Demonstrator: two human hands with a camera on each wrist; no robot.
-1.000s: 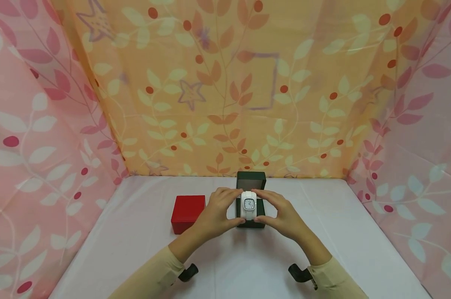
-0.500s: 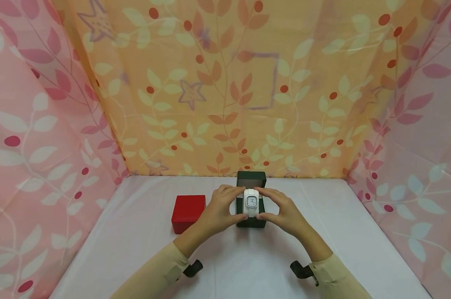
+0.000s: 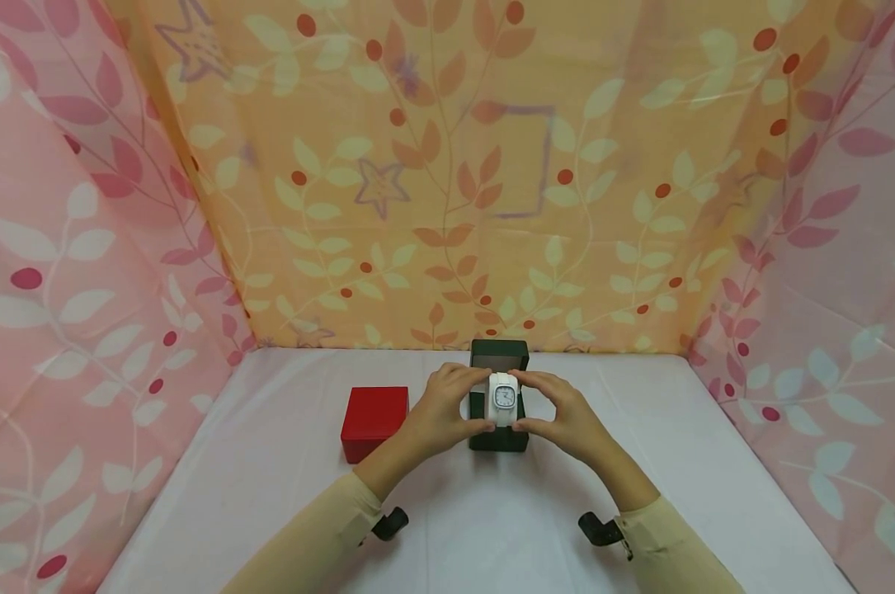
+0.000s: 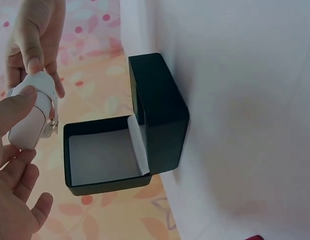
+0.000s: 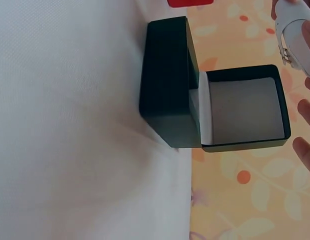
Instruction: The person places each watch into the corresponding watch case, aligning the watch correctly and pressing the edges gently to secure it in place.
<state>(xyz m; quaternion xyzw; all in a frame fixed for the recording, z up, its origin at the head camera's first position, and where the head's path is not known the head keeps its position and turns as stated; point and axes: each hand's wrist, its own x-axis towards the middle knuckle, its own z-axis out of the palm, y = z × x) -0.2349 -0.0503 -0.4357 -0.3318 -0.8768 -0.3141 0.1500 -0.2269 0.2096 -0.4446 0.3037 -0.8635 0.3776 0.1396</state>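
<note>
A white wristwatch (image 3: 504,398) with a square dial is wrapped round a white cushion (image 4: 28,127), held up between both hands. My left hand (image 3: 447,412) pinches it from the left, thumb at the lower edge and fingers at the upper edge. From the right side, my right hand (image 3: 562,417) pinches it in the same way. Behind and below the watch stands a dark green box (image 3: 499,441) with its lid raised. In the left wrist view the lid's pale lining (image 4: 102,157) faces the camera. The wrist views show the watch held clear of the box.
A closed red box (image 3: 375,417) sits on the white tablecloth (image 3: 284,478), left of the green box and partly behind my left forearm. Patterned orange cloth (image 3: 603,206) hangs behind the table. Pink patterned cloth (image 3: 68,330) lines both sides.
Both hands have shifted the watch and cushion slightly to the right and upward in the head view, keeping their grip. The two boxes stay in place.
</note>
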